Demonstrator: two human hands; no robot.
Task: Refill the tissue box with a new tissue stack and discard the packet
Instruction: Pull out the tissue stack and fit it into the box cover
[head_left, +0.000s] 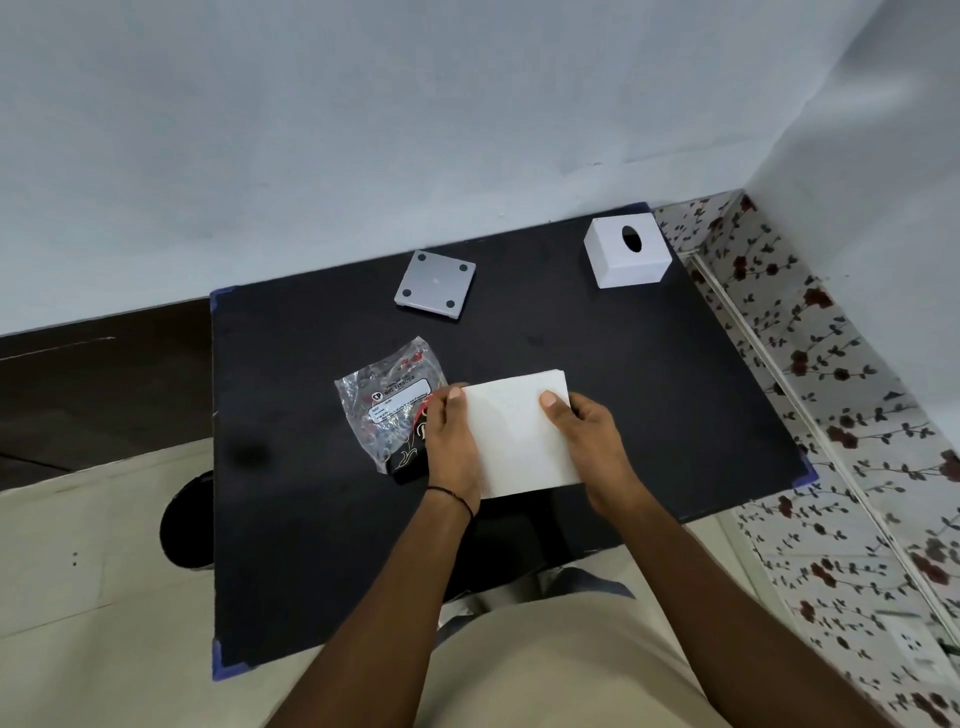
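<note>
A white tissue stack (519, 434) lies on the black table (649, 415) near its front middle. My left hand (452, 441) grips the stack's left edge and my right hand (592, 441) grips its right edge, thumbs on top. The clear plastic packet (387, 400) with a printed label lies crumpled just left of the stack, partly under my left hand. The white cube tissue box (626, 252) with an oval hole on top stands at the far right corner. Its grey square base plate (435, 286) with dark round feet lies separately at the back middle.
The table stands against a pale blue wall, with another wall close on the right. Floral patterned floor shows to the right of the table. A dark round object (187, 519) sits on the floor left of the table.
</note>
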